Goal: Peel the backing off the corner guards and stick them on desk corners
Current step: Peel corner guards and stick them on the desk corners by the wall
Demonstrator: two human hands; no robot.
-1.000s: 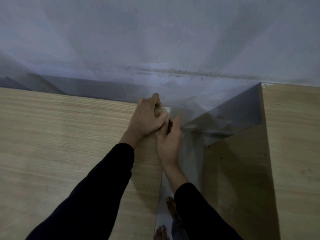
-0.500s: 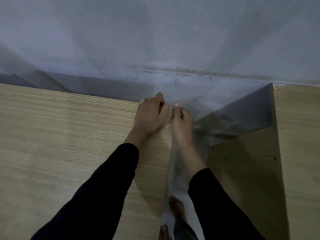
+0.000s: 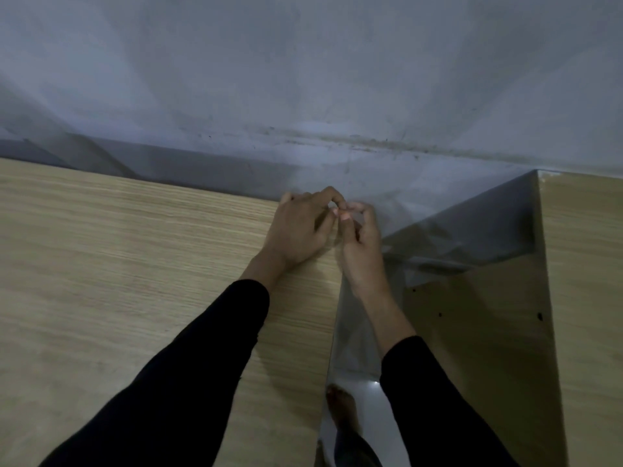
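View from the head, looking down at the far right corner of a light wood-grain desk [image 3: 135,264] that stands against a scuffed grey wall [image 3: 303,79].

Both hands meet at that corner. The left hand [image 3: 298,232] rests its heel on the desktop, fingers arched and curled. The right hand [image 3: 360,246] reaches up from beside the desk's edge, fingers also curled. The fingertips [image 3: 344,215] of the two hands touch just above the corner, close together as in a pinch. Whether anything is held between them cannot be told.

The corner guard is not visible. The hands cover the corner where it would sit.

Half a second ago both hands lay flatter, pressed against the corner, with the right hand's fingers stretched along the side edge. Now the fingers of both have lifted and curled inward. A second ago a small pale piece showed at the corner between the hands. It no longer shows.

Black sleeves [image 3: 188,382] cover both forearms. To the right stands a second wood-grain piece of furniture [image 3: 580,264], its shaded side panel facing the desk. Between the two runs a strip of shiny grey floor [image 3: 354,352], and a bare foot [image 3: 341,407] stands on it near the bottom edge.
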